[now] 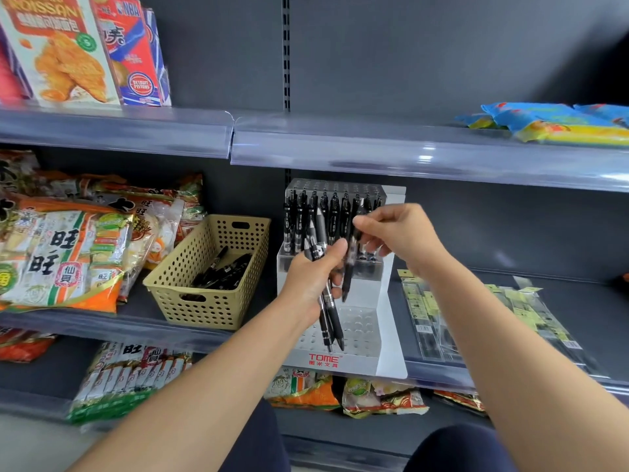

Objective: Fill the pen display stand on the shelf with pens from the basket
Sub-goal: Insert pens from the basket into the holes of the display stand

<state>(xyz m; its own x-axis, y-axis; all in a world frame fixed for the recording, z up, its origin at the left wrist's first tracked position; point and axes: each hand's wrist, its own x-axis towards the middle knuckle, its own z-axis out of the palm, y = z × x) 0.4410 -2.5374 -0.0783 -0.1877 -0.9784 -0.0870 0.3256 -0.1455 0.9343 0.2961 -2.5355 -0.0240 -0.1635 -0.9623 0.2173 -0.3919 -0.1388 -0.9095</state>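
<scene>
- Shelf (585, 294): the middle level carries the stand and the basket side by side, with the basket to the left.
- Snack bags (64, 257): piled at the left of that level, printed "旺旺".
- Croissant box (58, 49): on the top level, lettered "CROISSAN", the rest cut off.
- NBA box (132, 52): just beside it, marked "NBA" and "DETROIT PISTONS".
- Stand (388, 321): white and stepped, "TOME" in red on the front lip. The back row holds upright black pens (333, 216); the front holes are bare.
- Basket (190, 301): beige and perforated, with loose pens (224, 270) lying inside.
- Left hand (309, 277): fingers curled round a bundle (328, 318) of black pens, held in front of the stand.
- Right hand (398, 233): fingertips pinch a single pen (350, 264), hanging tip down beside the bundle.
</scene>
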